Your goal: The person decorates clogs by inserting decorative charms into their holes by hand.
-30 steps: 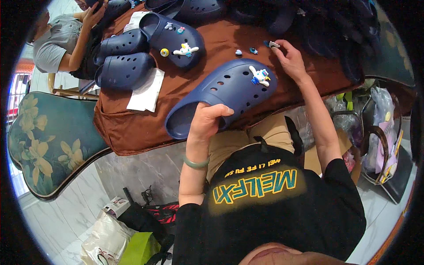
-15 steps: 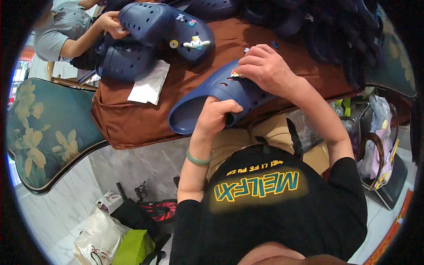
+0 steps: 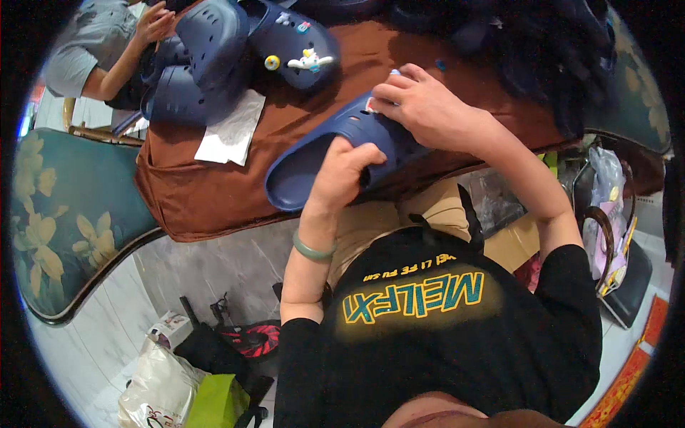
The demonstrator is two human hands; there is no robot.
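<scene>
A dark blue clog (image 3: 289,171) with holes in its upper lies tilted across the table's near edge, its heel opening toward the left. My left hand (image 3: 337,175) grips it at the opening, with the fingers inside, mostly hidden, and the thumb out over the side. On the upper, my right hand (image 3: 428,107) is closed with bent fingers around a small white and red shoe charm (image 3: 369,105). Those fingers cover most of the charm, and whether it is fixed in a hole I cannot tell. Another small pale charm (image 3: 394,72) shows beside the right fingertips.
Farther left, a blue clog (image 3: 314,77) bears several charms beside a stack of plain clogs (image 3: 182,96). White paper (image 3: 232,132) lies on the brown cloth (image 3: 196,192). Another person's hand (image 3: 153,25) is at the far left. Dark clogs (image 3: 528,64) are piled far right.
The view has shifted slightly. The other person's hand has come away from the stacked clog and risen. My hands keep their hold on the clog; my right fingers now cover more of the charm.
</scene>
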